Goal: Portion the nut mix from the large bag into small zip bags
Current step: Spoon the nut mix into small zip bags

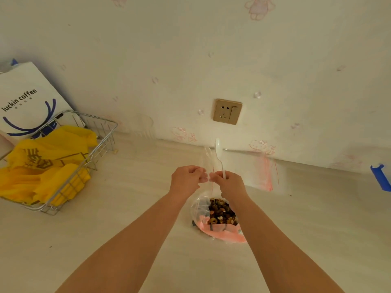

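Hands: both are held up close together over the table point(127, 208), fingers curled.
Left hand point(186, 178): fingertips pinch one edge of a small bag point(208, 163).
Right hand point(229, 183): fingers pinch the other edge of the small bag and also grip the thin handle of a spoon point(219, 155).
Small bag: clear, thin and floppy plastic, hard to see; it stands up between the two hands.
Spoon: white plastic, bowl end pointing up and away.
Big bag point(218, 218): clear, crinkly plastic with a pink strip, lying on the table right under the right wrist, its mouth wide.
Nut mix point(222, 211): brown and tan lumpy bits heaped inside the big bag.
More small bags point(265, 174): flat clear ones with red lines, lying on the table by the wall, to the right of the hands.
Table: pale and smooth.
Basket point(101, 144): shiny wire, on the left, with soft yellow bags point(50, 166) in it.
Paper bag point(27, 102): white with blue marks, behind the basket.
Wall socket point(227, 112): gold and square.
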